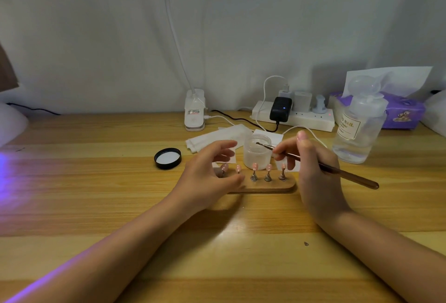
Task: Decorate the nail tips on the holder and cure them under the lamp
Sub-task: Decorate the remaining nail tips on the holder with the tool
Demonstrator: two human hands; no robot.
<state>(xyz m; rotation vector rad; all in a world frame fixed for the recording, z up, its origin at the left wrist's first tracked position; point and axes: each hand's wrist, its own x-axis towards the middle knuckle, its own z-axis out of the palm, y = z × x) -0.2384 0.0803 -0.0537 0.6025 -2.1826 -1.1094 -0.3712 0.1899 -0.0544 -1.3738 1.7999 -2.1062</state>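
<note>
A person sits at a wooden surface (96, 206), both forearms reaching forward from the near edge. The right hand (313, 172) pinches a slim brown brush (337, 169) like a pen. The brush lies on a slant: its back end points near and right, and its tip points far and left, resting at the mouth of a small frosted jar (257, 151) that stands open just beyond the holder. The jar's black lid (168, 158) lies to the left on the surface.

The wooden holder (270, 185) sits between the two hands, its long axis running left to right. Five pink nail tips (254, 166) stand on small metal stems along it. The left hand (210, 174) hovers at the holder's left end, fingers loosely curved with the thumb close to the second stem; whether it touches anything cannot be told, and it seems to hold nothing.

The nail tips lie just near of the jar, directly below the brush tip, so the loaded brush probably needs only a short pull toward the person to reach them. The right hand is the nearer to the three rightmost tips. Violet light spills across the surface from the far left, where a pale rounded lamp (12, 124) is partly in view.
</note>
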